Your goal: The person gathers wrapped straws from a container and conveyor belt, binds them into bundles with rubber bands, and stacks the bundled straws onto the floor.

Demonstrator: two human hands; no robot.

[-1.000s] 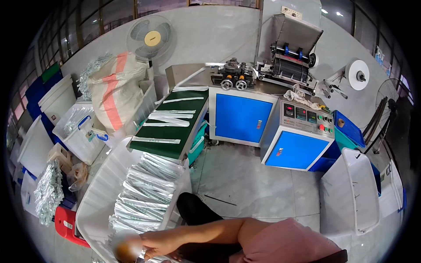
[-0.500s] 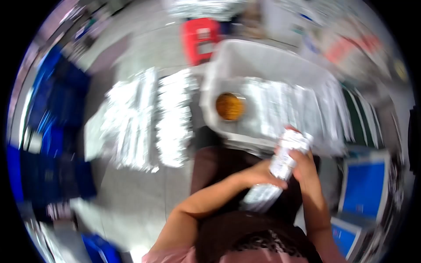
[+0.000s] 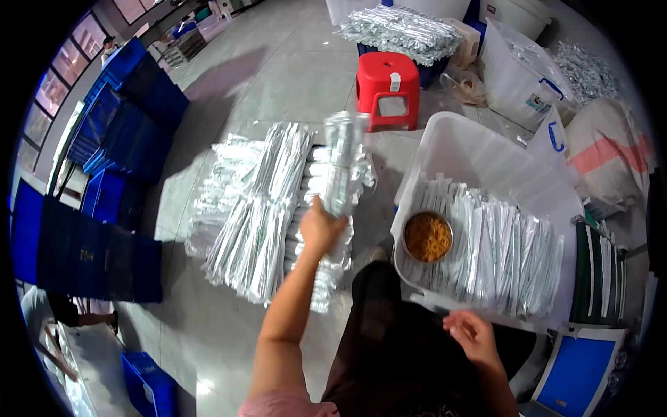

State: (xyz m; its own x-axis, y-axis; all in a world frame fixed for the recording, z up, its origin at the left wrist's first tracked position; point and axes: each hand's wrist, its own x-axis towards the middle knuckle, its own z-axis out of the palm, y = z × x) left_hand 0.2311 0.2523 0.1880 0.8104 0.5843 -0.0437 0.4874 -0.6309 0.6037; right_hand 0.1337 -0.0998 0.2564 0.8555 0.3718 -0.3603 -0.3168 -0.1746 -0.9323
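At the middle of the scene, over a low pile of long, narrow, shiny silver packets [image 3: 253, 229] stacked above the grey tiled floor [image 3: 215, 358], a seated person's left hand [image 3: 323, 228] grips a slightly blurred bundle of silver packets [image 3: 340, 156] by its end nearer the body. The thumb and index finger are partly spread, the other fingers hidden; whether the bundle touches the pile beneath cannot be told. The right hand [image 3: 474, 335] is empty, half open with fingers loosely curled, and lies just beside the near rim of a large translucent white plastic tub [image 3: 455, 135]. Inside the tub, a layer of loose silver packets [image 3: 497, 254] lies side by side, and a round metal bowl of small orange-yellow rings [image 3: 427, 237] rests at the end nearer the pile. Beyond the pile stands a red plastic stool [image 3: 388, 83] with a white label on its side. Along the left, dark blue plastic crates [image 3: 125, 267] are stacked; at the lower left, another person's arm [image 3: 59, 358] is partly visible. To the right of the tub lies a dark green belt [image 3: 582, 278] bearing pale strips, beside a blue-panelled metal cabinet [image 3: 573, 372].
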